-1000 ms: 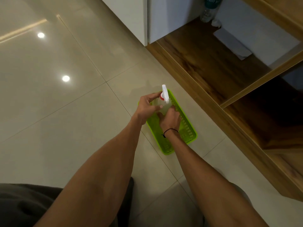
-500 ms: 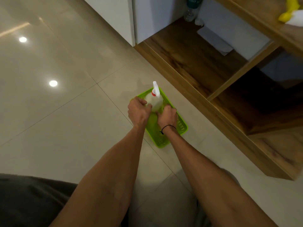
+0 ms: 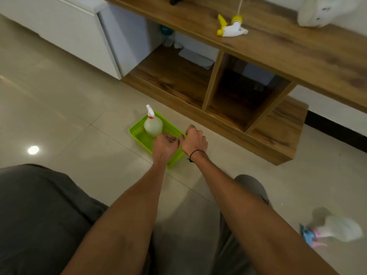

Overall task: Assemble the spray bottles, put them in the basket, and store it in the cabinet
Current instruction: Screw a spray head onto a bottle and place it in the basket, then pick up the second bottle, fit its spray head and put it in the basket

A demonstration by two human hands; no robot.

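A green plastic basket [image 3: 139, 133] is sitting on the tiled floor [image 3: 79, 108], just in front of the open wooden cabinet [image 3: 218, 92]. One assembled spray bottle [image 3: 153, 126], clear-bodied with a white trigger head and a red collar, is standing upright in the basket's far end.

The left hand [image 3: 164, 147] is hovering over the near half of the basket, fingers curled loosely inward; it is gripping nothing visible. The right hand [image 3: 195, 141] is sitting at the basket's right rim with fingers curled under; whether it is gripping the rim cannot be told. A black band is circling the right wrist. Neither hand is touching the bottle.

On the cabinet's top surface a loose spray head [image 3: 231, 28], white with yellow trigger and collar, is lying on its side, its dip tube pointing away. A white rounded object [image 3: 321, 12] is sitting further right on that surface, too blurred to identify.

On the floor at lower right a second spray bottle [image 3: 337, 229] is lying on its side, blurred, with a pink and blue head.
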